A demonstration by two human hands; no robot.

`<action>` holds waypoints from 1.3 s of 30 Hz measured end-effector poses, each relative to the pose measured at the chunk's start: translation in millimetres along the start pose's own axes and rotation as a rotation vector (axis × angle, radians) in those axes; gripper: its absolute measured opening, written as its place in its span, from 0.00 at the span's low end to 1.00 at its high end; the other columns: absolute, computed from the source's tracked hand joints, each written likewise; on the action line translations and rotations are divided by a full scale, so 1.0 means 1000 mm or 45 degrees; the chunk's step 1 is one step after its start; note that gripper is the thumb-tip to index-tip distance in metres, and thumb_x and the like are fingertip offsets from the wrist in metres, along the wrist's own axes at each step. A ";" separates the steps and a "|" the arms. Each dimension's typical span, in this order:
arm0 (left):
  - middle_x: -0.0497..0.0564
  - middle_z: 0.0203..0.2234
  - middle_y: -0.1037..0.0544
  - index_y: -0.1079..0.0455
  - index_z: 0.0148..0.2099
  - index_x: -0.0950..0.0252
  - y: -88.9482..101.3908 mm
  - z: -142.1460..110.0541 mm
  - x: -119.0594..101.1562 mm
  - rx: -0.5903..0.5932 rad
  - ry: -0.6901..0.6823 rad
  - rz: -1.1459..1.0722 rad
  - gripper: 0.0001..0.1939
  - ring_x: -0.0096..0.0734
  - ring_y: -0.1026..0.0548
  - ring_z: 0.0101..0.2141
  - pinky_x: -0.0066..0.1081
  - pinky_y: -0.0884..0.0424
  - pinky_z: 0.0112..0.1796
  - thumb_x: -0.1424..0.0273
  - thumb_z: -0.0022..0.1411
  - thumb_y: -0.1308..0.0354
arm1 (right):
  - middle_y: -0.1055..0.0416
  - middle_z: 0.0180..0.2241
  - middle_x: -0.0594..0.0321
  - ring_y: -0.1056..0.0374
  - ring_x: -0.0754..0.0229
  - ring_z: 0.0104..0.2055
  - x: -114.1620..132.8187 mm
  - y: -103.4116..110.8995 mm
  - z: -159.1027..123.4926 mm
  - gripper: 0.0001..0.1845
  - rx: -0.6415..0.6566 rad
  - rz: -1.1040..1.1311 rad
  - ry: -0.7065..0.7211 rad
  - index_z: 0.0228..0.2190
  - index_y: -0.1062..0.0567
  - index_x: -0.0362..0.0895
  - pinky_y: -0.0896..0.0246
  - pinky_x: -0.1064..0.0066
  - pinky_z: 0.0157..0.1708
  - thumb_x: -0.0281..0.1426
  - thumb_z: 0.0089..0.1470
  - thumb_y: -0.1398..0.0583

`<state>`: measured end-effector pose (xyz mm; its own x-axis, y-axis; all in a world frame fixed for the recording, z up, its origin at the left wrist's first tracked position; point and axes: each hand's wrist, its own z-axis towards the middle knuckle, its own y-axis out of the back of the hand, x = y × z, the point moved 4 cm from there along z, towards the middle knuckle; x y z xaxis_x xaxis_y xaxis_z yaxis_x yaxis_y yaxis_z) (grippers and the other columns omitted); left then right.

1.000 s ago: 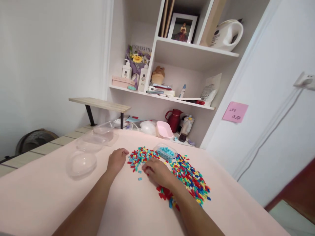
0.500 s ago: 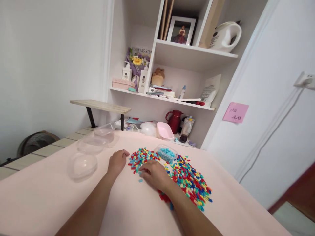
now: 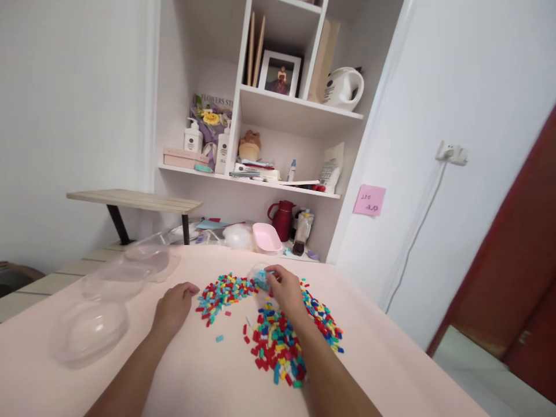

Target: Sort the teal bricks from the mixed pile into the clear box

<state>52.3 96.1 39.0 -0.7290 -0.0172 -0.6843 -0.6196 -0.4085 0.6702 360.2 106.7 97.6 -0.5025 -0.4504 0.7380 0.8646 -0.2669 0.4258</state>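
My right hand [image 3: 283, 286] is at the clear plastic tub [image 3: 256, 268] of light blue toy bricks [image 3: 262, 278]. Its fingertips are pinched at the tub's right side; whatever is between them is too small to make out. My left hand [image 3: 174, 307] rests on the pink tabletop with its fingers curled, just left of a small pile of mixed bricks [image 3: 223, 292], and nothing shows in it. A larger pile of red, yellow, green and blue bricks [image 3: 278, 341] spreads under and beside my right forearm. One light blue brick [image 3: 219, 338] lies alone nearer me.
Several clear plastic containers [image 3: 91, 330] stand in a row at the left. Along the back are a pink tub [image 3: 266, 237], a red jug [image 3: 282, 220] and a bottle [image 3: 303, 234]. A small wooden riser [image 3: 134, 200] stands at the back left, below white shelves [image 3: 299, 104].
My right hand has moved from the front of the small pile up to the clear tub. A light blue brick near its fingertips is gone from the table. My left hand stays by the pile.
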 end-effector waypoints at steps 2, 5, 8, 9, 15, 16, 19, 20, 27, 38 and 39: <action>0.45 0.39 0.18 0.24 0.35 0.56 0.000 0.000 -0.001 -0.003 0.001 0.005 0.17 0.33 0.22 0.44 0.31 0.31 0.45 0.75 0.58 0.54 | 0.23 0.34 0.63 0.28 0.60 0.25 -0.009 0.010 0.005 0.18 -0.062 0.042 -0.025 0.44 0.23 0.46 0.35 0.70 0.28 0.35 0.54 0.45; 0.45 0.39 0.18 0.24 0.36 0.56 0.001 0.000 -0.002 -0.001 -0.006 0.009 0.17 0.33 0.22 0.44 0.31 0.31 0.45 0.76 0.58 0.54 | 0.23 0.38 0.58 0.27 0.59 0.28 -0.016 0.020 0.009 0.21 -0.109 0.071 -0.058 0.46 0.24 0.43 0.34 0.68 0.29 0.36 0.54 0.47; 0.46 0.40 0.18 0.24 0.36 0.57 0.000 -0.001 -0.003 0.002 -0.007 0.013 0.17 0.34 0.23 0.44 0.32 0.31 0.45 0.75 0.58 0.54 | 0.23 0.35 0.58 0.27 0.59 0.27 -0.013 0.019 0.008 0.20 -0.081 0.104 -0.070 0.44 0.23 0.42 0.34 0.68 0.28 0.37 0.55 0.48; 0.46 0.40 0.18 0.24 0.36 0.57 0.000 -0.001 -0.003 0.002 -0.005 0.015 0.17 0.34 0.23 0.45 0.32 0.31 0.45 0.75 0.58 0.55 | 0.23 0.33 0.59 0.28 0.59 0.26 -0.010 0.016 0.007 0.20 -0.051 0.115 -0.066 0.43 0.23 0.42 0.34 0.69 0.28 0.36 0.55 0.48; 0.46 0.40 0.18 0.24 0.37 0.57 0.000 -0.005 -0.005 0.004 -0.002 0.034 0.18 0.32 0.23 0.46 0.31 0.32 0.46 0.75 0.59 0.55 | 0.27 0.23 0.68 0.33 0.64 0.24 0.030 -0.033 -0.030 0.12 0.716 0.106 0.157 0.37 0.19 0.46 0.40 0.74 0.27 0.31 0.53 0.42; 0.47 0.40 0.18 0.24 0.37 0.57 0.000 -0.006 -0.006 0.006 -0.005 0.037 0.17 0.32 0.23 0.45 0.31 0.32 0.46 0.75 0.59 0.55 | 0.27 0.23 0.69 0.33 0.64 0.25 0.038 -0.043 -0.041 0.11 0.895 0.050 0.224 0.37 0.19 0.47 0.41 0.75 0.27 0.31 0.52 0.40; 0.47 0.41 0.18 0.24 0.37 0.57 0.001 -0.007 -0.009 0.007 -0.007 0.040 0.17 0.32 0.23 0.45 0.31 0.32 0.47 0.75 0.60 0.54 | 0.26 0.25 0.70 0.33 0.64 0.28 0.056 -0.060 -0.062 0.11 1.035 -0.180 0.329 0.37 0.20 0.50 0.45 0.75 0.29 0.33 0.48 0.33; 0.47 0.41 0.18 0.24 0.37 0.57 0.002 -0.008 -0.009 0.006 -0.005 0.038 0.17 0.32 0.23 0.45 0.31 0.32 0.46 0.75 0.60 0.54 | 0.25 0.26 0.70 0.33 0.63 0.29 0.061 -0.063 -0.065 0.10 1.024 -0.259 0.355 0.36 0.20 0.50 0.46 0.75 0.29 0.33 0.48 0.33; 0.45 0.40 0.18 0.24 0.36 0.56 -0.001 -0.003 -0.007 0.016 0.028 0.014 0.18 0.33 0.23 0.45 0.31 0.31 0.44 0.74 0.60 0.55 | 0.26 0.25 0.71 0.32 0.64 0.28 0.044 -0.057 -0.047 0.02 0.888 -0.230 0.282 0.28 0.22 0.48 0.46 0.76 0.28 0.29 0.48 0.36; 0.46 0.41 0.18 0.24 0.37 0.56 0.003 -0.006 -0.010 0.029 0.026 0.044 0.18 0.36 0.24 0.47 0.33 0.33 0.46 0.75 0.60 0.55 | 0.22 0.38 0.57 0.26 0.58 0.27 -0.025 0.023 0.015 0.21 -0.029 -0.052 -0.095 0.47 0.26 0.42 0.32 0.66 0.32 0.37 0.57 0.48; 0.46 0.41 0.18 0.24 0.37 0.56 0.003 -0.006 -0.010 0.028 0.022 0.047 0.18 0.36 0.24 0.47 0.34 0.33 0.46 0.75 0.60 0.55 | 0.23 0.40 0.55 0.26 0.58 0.27 -0.025 0.024 0.015 0.22 -0.037 -0.047 -0.096 0.48 0.26 0.42 0.31 0.65 0.32 0.37 0.57 0.49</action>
<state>59.5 89.3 45.9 -0.7463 -0.0475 -0.6639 -0.5989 -0.3871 0.7010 393.8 124.9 97.0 -0.5313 -0.3747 0.7599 0.8444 -0.3069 0.4390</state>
